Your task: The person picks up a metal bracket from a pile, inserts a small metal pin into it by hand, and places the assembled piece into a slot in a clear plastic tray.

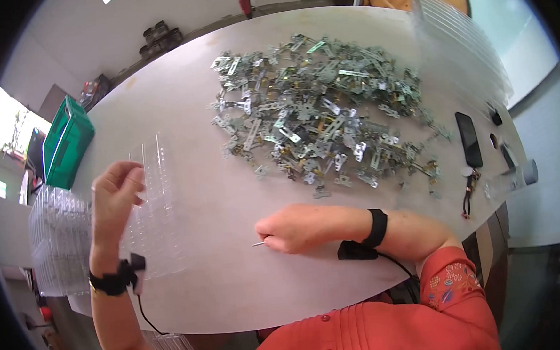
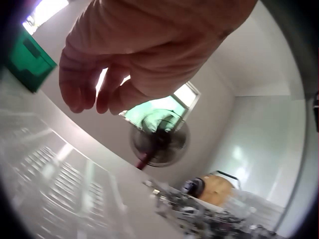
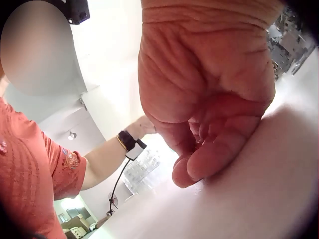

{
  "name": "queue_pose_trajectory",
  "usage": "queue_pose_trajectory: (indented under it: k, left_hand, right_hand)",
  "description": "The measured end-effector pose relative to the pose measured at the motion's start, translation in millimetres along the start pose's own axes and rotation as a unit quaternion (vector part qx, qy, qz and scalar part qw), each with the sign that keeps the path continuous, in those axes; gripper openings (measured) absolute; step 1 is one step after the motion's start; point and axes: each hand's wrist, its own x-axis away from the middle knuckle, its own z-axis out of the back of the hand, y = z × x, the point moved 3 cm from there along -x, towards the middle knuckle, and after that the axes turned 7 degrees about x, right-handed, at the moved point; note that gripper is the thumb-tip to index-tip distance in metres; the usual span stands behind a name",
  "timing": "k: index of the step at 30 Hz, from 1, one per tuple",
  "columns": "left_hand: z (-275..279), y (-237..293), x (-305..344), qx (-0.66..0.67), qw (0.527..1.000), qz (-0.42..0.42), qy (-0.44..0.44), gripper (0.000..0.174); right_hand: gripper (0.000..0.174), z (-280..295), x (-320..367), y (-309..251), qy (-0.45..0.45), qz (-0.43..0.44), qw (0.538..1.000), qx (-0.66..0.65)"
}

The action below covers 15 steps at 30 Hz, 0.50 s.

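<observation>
My right hand (image 1: 290,231) lies low over the table at the front middle, its fingers curled round a thin metal rod (image 1: 257,244) whose end sticks out to the left. In the right wrist view the bent fingers hide the rod. My left hand (image 1: 117,191) hovers above a clear plastic tray (image 1: 159,246) with rows of small slots. Its fingers are loosely bent, and the left wrist view shows a gap between them and the thumb with nothing held. Beyond my right hand spreads a heap of flat metal fittings (image 1: 327,108) with holes and brassy bits.
Stacked clear trays (image 1: 60,246) stand at the left edge, a green crate (image 1: 69,143) behind them. More clear plastic trays (image 1: 458,48) stand at the back right. A phone (image 1: 469,139), keys (image 1: 470,189) and a clear cup (image 1: 511,180) lie on the right side.
</observation>
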Motion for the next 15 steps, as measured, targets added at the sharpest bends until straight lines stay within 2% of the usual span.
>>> queue_pose_trajectory:
  k: [2,3,5,6,8,9,10,11,12,15]
  left_hand:
    - [-49,38,31,0.041,0.995,-0.006,-0.089,0.017]
    - [-71,53,47,0.064,0.988,-0.002,-0.138,0.018]
    - [-107,79,76,0.077,0.968,-0.006,-0.237,0.021]
    - [-122,89,86,0.067,0.956,-0.015,-0.286,0.023]
    - [-146,103,99,0.091,0.927,-0.061,-0.359,0.025]
    - [-156,108,100,0.100,0.908,-0.108,-0.392,0.022]
    - [-164,109,99,0.104,0.905,-0.111,-0.398,0.022]
    - [-172,107,95,0.170,0.905,-0.060,-0.385,0.021]
    - [-181,102,90,0.236,0.899,-0.006,-0.369,0.020]
    - [-202,79,64,0.326,0.889,0.008,-0.322,0.017]
  right_hand:
    - [0.014,-9,4,-4,0.091,0.077,0.981,0.153]
    - [0.014,-11,7,-6,0.096,0.074,0.981,0.154]
    - [0.015,-18,18,-11,0.065,0.116,0.975,0.177]
    - [0.015,-18,26,-12,0.071,0.108,0.976,0.174]
    - [0.016,-17,45,-15,-0.032,0.088,0.983,0.160]
    - [0.016,-14,57,-13,-0.028,0.080,0.984,0.159]
    - [0.016,-9,73,-12,-0.005,0.099,0.987,0.126]
    - [0.015,-2,90,-11,0.018,0.119,0.988,0.096]
    - [0.015,8,108,-8,0.063,0.096,0.988,0.099]
    - [0.014,37,162,10,0.208,-0.008,0.972,0.105]
